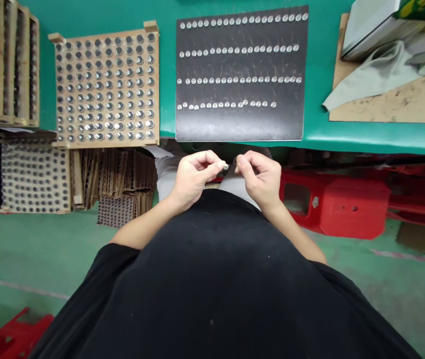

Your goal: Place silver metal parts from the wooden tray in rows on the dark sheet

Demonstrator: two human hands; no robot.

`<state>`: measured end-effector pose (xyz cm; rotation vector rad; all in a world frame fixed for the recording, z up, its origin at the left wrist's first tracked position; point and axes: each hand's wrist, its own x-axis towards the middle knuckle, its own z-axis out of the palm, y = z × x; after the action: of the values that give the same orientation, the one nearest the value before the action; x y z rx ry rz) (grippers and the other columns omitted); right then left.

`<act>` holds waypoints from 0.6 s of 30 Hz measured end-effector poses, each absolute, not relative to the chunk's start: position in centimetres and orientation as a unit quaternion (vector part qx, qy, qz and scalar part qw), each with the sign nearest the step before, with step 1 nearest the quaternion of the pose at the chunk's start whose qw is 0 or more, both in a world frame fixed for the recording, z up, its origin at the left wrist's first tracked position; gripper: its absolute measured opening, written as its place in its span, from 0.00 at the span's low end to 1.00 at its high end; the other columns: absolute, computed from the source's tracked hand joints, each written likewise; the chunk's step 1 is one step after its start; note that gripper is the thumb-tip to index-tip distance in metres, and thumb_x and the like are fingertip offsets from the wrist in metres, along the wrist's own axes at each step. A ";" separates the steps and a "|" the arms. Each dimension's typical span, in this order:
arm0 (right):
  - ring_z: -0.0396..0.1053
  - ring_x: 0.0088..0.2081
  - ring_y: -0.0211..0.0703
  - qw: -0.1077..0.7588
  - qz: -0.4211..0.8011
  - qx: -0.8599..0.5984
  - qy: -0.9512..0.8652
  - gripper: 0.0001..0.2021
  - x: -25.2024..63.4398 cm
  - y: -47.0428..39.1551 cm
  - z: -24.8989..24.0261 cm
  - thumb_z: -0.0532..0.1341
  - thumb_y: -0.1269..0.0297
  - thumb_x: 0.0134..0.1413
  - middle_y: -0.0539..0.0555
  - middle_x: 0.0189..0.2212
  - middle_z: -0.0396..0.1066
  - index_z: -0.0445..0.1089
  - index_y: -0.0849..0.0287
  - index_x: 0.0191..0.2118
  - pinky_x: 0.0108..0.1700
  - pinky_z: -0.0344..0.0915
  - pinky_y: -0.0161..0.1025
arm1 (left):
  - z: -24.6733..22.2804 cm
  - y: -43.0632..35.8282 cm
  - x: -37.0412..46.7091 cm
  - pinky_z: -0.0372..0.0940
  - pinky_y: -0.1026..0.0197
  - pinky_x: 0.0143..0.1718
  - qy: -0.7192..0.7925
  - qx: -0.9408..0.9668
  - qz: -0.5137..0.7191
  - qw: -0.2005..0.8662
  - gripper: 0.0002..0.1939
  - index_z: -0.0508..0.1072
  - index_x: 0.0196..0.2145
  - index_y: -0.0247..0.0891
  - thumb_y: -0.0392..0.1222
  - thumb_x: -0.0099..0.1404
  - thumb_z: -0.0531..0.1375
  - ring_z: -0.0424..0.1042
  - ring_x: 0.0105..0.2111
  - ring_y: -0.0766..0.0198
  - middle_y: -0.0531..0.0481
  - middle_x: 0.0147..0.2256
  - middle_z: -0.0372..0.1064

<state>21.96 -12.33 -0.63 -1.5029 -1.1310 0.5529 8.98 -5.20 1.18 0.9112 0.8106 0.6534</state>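
Just below the green table's front edge, my left hand (pixel 196 178) pinches a small round silvery piece (pixel 226 167) between thumb and finger. My right hand (pixel 260 178) is a short way to the right of it, thumb and forefinger pressed together; anything between them is too small to make out. Beyond both hands lies a black board (pixel 235 122) bearing four rows of small round metal pieces with thin wires. To its left is a wooden tray (pixel 106 144) filled with rows of dark and silvery cylindrical parts.
More filled trays (pixel 35 75) stand at the far left, with others (pixel 35 174) stacked below the table. On the right, a grey cloth (pixel 377 75) and a box (pixel 369 25) rest on cardboard (pixel 422 107). A red stool (pixel 354 207) is below at right.
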 end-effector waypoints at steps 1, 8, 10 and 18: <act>0.62 0.21 0.33 0.556 0.257 -0.633 -0.474 0.18 22.0 -12.4 -0.7 0.58 0.64 0.60 0.47 0.17 0.65 0.65 0.58 0.19 0.27 0.60 0.35 | 1.1 -5.2 9.0 0.49 0.67 0.21 0.374 0.422 0.303 0.768 0.16 0.71 0.18 0.33 0.45 0.46 0.73 0.54 0.18 0.76 0.56 0.19 0.61; 0.74 0.31 0.40 0.568 0.256 -0.617 -0.480 0.09 22.4 -12.6 -0.8 0.58 0.75 0.49 0.50 0.27 0.76 0.74 0.56 0.25 0.36 0.70 0.39 | 1.0 -3.6 7.9 0.56 0.66 0.25 0.357 0.495 0.314 0.727 0.15 0.72 0.19 0.33 0.45 0.48 0.71 0.59 0.21 0.74 0.54 0.21 0.66; 0.73 0.26 0.40 0.581 0.264 -0.605 -0.476 0.12 22.9 -12.9 -1.1 0.57 0.76 0.45 0.49 0.21 0.74 0.69 0.57 0.18 0.32 0.69 0.38 | 1.5 -1.0 6.8 0.58 0.66 0.26 0.357 0.548 0.304 0.692 0.13 0.73 0.19 0.33 0.43 0.47 0.71 0.62 0.23 0.72 0.53 0.21 0.68; 0.71 0.25 0.43 0.578 0.341 -0.596 -0.441 0.09 23.5 -13.6 -2.4 0.58 0.70 0.48 0.53 0.22 0.74 0.70 0.57 0.21 0.26 0.68 0.40 | 1.3 15.4 1.1 0.55 0.64 0.27 0.553 0.597 0.401 0.421 0.13 0.69 0.14 0.33 0.20 0.48 0.63 0.58 0.20 0.73 0.55 0.15 0.63</act>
<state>23.53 -13.62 -2.45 -1.3942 -1.0329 0.7976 1.09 15.35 1.27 1.4963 1.3852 1.0037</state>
